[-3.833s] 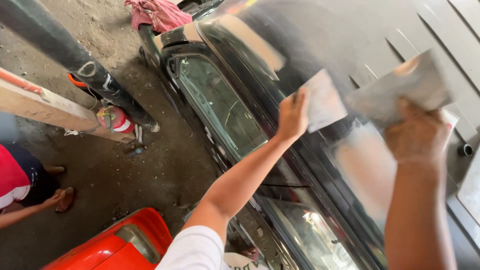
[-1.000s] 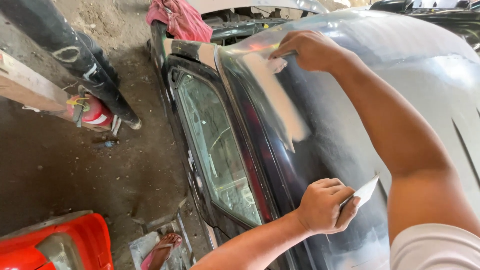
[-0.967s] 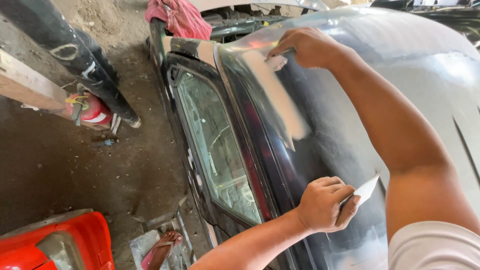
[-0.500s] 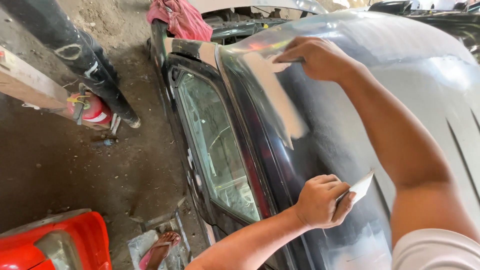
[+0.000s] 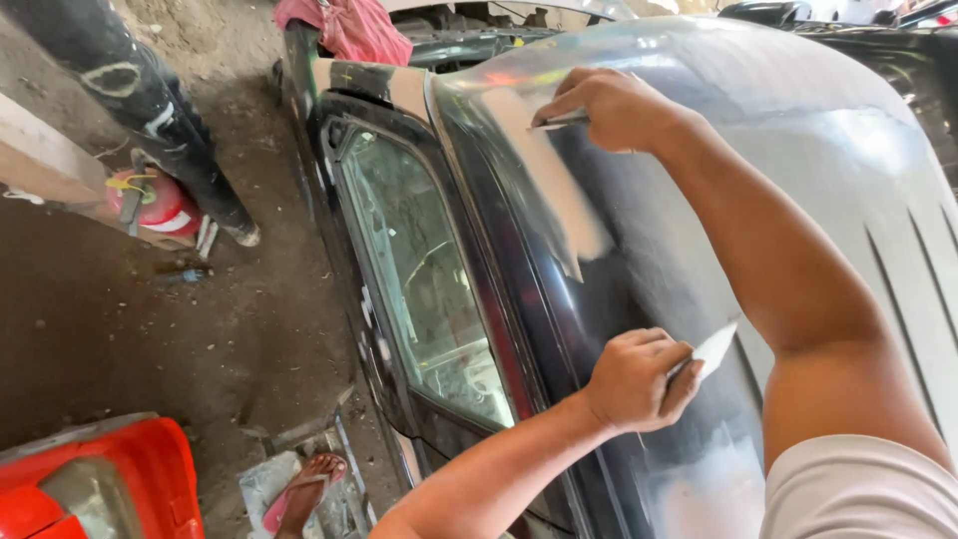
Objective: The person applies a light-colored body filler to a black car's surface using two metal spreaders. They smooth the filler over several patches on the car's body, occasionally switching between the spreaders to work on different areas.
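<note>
We've got 2 hands on the car roof (image 5: 798, 150): right hand (image 5: 614, 105) pinching a spreader blade (image 5: 559, 122) over pale filler (image 5: 559, 190), left hand (image 5: 639, 377) fisted on a second spreader (image 5: 714, 349).

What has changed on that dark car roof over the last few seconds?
The right hand moved to the far end of the pale filler strip with its thin flat spreader. The left hand dropped lower, holding its white flat scraper. The dark car roof is unchanged.
</note>
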